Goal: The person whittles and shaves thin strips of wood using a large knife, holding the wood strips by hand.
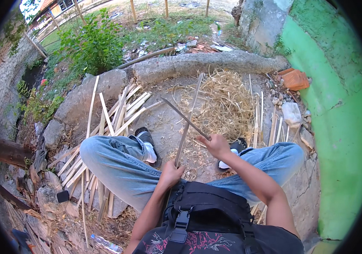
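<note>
My left hand (pixel 171 173) is closed around the lower end of a long, flat greyish bamboo strip (pixel 195 98), which slants up and away between my feet. In my right hand (pixel 215 146) is a long, narrow dark knife (pixel 173 106), its tip pointing to the far left. The knife crosses the strip near the strip's middle; whether they touch I cannot tell. Beyond my right foot lies a large heap of curly pale shavings (pixel 227 101). Pale split strips (pixel 124 112) are piled beside my left leg.
More strips (pixel 257 118) lie right of the shavings. A low concrete kerb (pixel 206 63) runs across the far side. The green wall (pixel 344 169) stands at right, near a broken orange brick (pixel 294 79) and a white block (pixel 291 114). A plastic bottle (pixel 105 244) lies lower left.
</note>
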Demonstrator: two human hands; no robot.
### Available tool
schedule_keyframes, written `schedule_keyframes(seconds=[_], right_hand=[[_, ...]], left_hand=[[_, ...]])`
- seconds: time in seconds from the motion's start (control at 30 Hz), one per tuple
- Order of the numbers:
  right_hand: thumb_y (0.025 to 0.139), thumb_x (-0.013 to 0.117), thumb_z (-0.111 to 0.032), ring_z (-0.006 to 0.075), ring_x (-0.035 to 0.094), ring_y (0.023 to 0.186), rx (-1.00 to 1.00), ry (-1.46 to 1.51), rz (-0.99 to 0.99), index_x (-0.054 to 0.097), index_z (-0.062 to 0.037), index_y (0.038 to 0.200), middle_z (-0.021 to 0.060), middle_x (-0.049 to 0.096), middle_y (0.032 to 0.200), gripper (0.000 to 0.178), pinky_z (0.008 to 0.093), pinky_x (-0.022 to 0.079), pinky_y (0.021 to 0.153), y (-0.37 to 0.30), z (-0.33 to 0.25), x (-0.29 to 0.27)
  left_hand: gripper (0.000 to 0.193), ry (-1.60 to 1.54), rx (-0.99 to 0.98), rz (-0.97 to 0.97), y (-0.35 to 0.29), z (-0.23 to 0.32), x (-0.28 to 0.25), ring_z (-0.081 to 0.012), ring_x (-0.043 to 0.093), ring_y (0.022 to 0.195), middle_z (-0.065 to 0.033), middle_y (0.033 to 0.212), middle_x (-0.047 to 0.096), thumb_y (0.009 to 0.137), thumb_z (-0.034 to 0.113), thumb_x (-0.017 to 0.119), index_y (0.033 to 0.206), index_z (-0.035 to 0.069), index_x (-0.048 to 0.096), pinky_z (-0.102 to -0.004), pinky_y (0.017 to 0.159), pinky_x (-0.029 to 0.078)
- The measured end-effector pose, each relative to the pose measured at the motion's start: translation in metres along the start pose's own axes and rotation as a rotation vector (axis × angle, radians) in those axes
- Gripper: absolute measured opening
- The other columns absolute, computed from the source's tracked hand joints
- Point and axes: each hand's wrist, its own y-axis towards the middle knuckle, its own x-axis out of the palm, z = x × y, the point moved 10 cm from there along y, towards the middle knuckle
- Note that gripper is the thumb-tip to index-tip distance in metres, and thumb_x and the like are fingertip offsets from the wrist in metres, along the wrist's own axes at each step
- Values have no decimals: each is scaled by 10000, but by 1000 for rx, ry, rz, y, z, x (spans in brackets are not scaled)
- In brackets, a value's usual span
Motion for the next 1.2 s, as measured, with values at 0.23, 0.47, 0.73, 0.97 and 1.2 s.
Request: schedule_keyframes(seconds=[0.23,0.47,0.73,0.97,1.2], right_hand=[[733,641,-309,361,665,744,-143,-254,-244,697,-31,768,207,666,753,285,440,541,716,-33,-28,39],[758,603,-245,364,649,698,44,-89,41,703,-46,777,196,651,710,224,445,532,702,-1,5,17],[730,608,-230,370,633,614,-54,-199,130,692,-59,713,193,633,652,191,450,534,626,6,12,13],[741,610,-231,345,652,677,-108,-268,40,701,-60,783,181,650,707,198,449,536,667,7,3,14],[771,595,-230,348,663,724,-145,-337,20,706,-46,800,191,663,731,217,451,539,726,14,15,25]], left_hand=[[170,-20,-35,-6,4,-6,1,-118,461,573,-37,622,526,773,128,595,801,-37,564,-329,546,411],[209,69,6,24,-3,0,-2,-176,524,580,-108,616,547,763,149,589,809,-53,568,-371,576,441],[210,3,42,12,5,4,-1,-183,538,566,-130,618,563,773,150,585,807,-57,566,-379,559,440],[199,-29,20,4,0,-3,0,-143,491,548,-76,572,510,777,146,586,738,-41,527,-347,517,410],[192,3,17,-23,-1,-8,0,-114,436,543,-27,570,469,775,147,595,710,-8,502,-330,493,374]])
